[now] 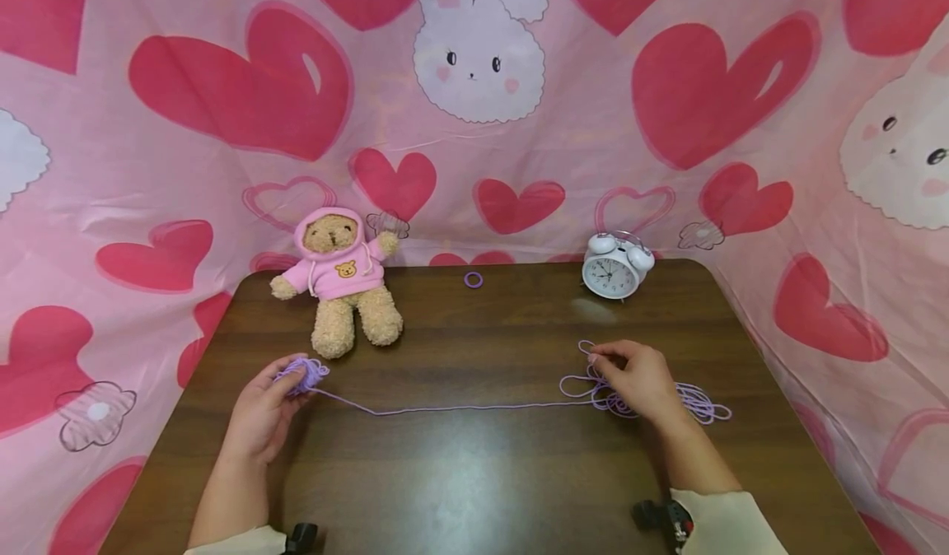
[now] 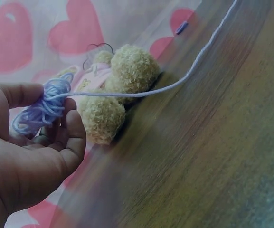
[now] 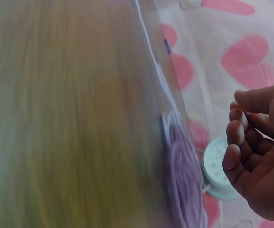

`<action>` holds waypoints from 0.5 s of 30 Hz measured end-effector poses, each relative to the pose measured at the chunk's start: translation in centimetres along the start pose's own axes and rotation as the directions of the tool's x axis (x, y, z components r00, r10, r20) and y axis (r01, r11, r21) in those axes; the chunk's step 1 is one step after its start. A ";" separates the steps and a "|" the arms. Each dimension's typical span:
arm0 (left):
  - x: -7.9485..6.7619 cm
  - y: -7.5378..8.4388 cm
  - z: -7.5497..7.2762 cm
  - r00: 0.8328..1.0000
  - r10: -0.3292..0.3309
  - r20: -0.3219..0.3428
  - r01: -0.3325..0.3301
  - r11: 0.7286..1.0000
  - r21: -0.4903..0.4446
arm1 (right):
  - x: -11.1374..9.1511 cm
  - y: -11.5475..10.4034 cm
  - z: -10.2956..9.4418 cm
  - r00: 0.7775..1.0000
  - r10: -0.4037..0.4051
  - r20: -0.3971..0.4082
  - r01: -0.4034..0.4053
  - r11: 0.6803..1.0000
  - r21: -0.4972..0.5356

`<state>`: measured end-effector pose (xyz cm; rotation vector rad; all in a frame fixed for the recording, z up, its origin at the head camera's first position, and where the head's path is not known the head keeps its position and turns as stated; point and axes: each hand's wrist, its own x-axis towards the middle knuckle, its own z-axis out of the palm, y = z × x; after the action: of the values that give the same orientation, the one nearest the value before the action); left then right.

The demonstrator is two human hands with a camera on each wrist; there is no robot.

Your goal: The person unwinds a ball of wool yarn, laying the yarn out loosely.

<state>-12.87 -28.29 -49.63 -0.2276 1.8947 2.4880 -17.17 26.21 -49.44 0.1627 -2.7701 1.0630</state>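
My left hand (image 1: 270, 411) pinches a small bundle of light purple yarn (image 2: 51, 102) between thumb and fingers, near the table's left side. From it a single strand (image 1: 474, 408) runs across to a looped heap of the same yarn (image 1: 697, 403) at the right. Over that heap is my right hand (image 1: 641, 378), its thumb close to the bent forefinger. In the right wrist view the fingers (image 3: 236, 133) are loosely curled and no yarn shows between them. The heap (image 3: 184, 175) lies below them, blurred; the hand hides part of it in the head view.
A teddy bear in a pink hoodie (image 1: 344, 267) sits at the back left of the brown table (image 1: 460, 473). A white twin-bell alarm clock (image 1: 611, 271) stands at the back right. Between them, near the back edge, lies a small purple ring (image 1: 473, 280). Heart-print cloth (image 1: 474, 160) hangs behind.
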 end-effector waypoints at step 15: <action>0.5 -0.4 1.6 1.000 -0.016 -0.002 0.016 0.999 0.034 | 0.8 -4.1 4.0 0.994 -0.095 0.044 0.092 0.993 0.077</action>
<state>-13.48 -26.71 -49.65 -0.2434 1.9265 2.4439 -17.77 20.46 -49.55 0.3286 -2.7351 1.1537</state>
